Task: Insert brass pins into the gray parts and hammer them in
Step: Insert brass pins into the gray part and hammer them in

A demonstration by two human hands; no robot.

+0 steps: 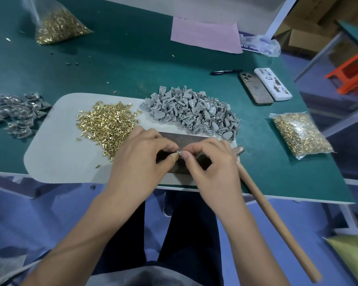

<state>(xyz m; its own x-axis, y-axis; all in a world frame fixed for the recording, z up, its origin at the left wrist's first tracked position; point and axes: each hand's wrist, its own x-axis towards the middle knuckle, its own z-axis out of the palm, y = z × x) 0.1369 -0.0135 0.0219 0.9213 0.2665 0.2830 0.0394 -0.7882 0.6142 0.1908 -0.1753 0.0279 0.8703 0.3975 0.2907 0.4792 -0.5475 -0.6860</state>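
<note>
Both hands, left hand (141, 159) and right hand (212, 164), pinch a gray part (179, 152) with its pin over the metal block (194, 137), so hammering with the hammer (277, 219) likely follows.

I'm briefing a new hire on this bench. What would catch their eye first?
Probably the two hands, left hand and right hand, pinching one tiny piece together over a dark metal block. Just behind lie a loose heap of brass pins and a pile of gray parts; the hammer rests at right.
</note>
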